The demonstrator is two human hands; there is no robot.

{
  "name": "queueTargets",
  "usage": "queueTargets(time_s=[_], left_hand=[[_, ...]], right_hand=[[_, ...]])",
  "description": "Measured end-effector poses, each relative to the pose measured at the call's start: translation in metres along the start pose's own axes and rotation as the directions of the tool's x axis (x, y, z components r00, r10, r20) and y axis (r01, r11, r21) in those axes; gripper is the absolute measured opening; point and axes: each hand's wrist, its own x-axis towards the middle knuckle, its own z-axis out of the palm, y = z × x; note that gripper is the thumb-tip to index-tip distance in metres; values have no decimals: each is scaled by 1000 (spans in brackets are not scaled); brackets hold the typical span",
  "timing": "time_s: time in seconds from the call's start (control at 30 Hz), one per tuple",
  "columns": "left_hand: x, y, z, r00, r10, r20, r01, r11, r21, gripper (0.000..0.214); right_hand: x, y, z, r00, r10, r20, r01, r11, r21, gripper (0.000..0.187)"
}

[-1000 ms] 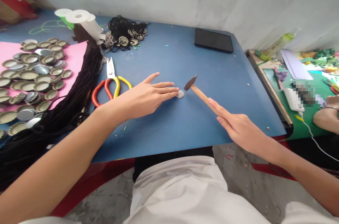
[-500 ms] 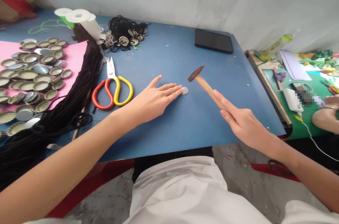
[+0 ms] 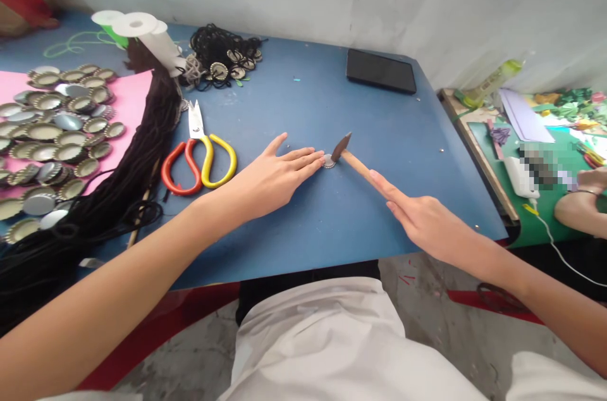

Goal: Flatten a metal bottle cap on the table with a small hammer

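Note:
On the blue tabletop (image 3: 303, 104) lies a single bottle cap (image 3: 328, 162). My left hand (image 3: 272, 183) is stretched out palm down, its fingertips touching the cap's left edge. My right hand (image 3: 415, 214) is closed around the wooden handle of a small hammer (image 3: 358, 167). The hammer's dark metal head is at the cap's right side, low over it; I cannot tell whether they touch. Scissors (image 3: 199, 154) with one red and one yellow handle lie left of my left hand, blades pointing away.
Many bottle caps (image 3: 45, 131) cover a pink sheet (image 3: 135, 94) at left, beside black cords (image 3: 118, 179). White spools (image 3: 156, 40) and corded caps (image 3: 225, 56) stand farther back. A black phone (image 3: 380, 71) lies near the wall. Another person's hand (image 3: 585, 202) is at a green table, right.
The hammer head has come down and left to the bottle cap, moved by my right hand. My left hand stays at the cap. The whole view has shifted slightly.

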Motion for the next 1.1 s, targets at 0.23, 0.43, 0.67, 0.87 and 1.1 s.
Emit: queueTargets(time_s=[0.23,0.43,0.67,0.87,1.1], left_hand=[[1,1,-1,1000,-15,23,15,1000,5,80],[0,1,0,1000,-8,1,8,1000,-14,84],[0,0,-1,1000,-13,14,13,1000,-18,80],[-1,0,-1,1000,4,15,-4,1000,-5,78],[0,1,-2,1000,0,24,-1,1000,8,77]], right_hand=[[2,11,-7,999,33,-29,-31,997,71,67],[3,14,-8,997,24,-68,-21,999,45,67],[2,10,-3,996,24,-85,-21,999,41,65],[2,6,-8,1000,-4,20,4,1000,-4,66],[3,7,-7,1000,-8,-30,10,998,55,64]])
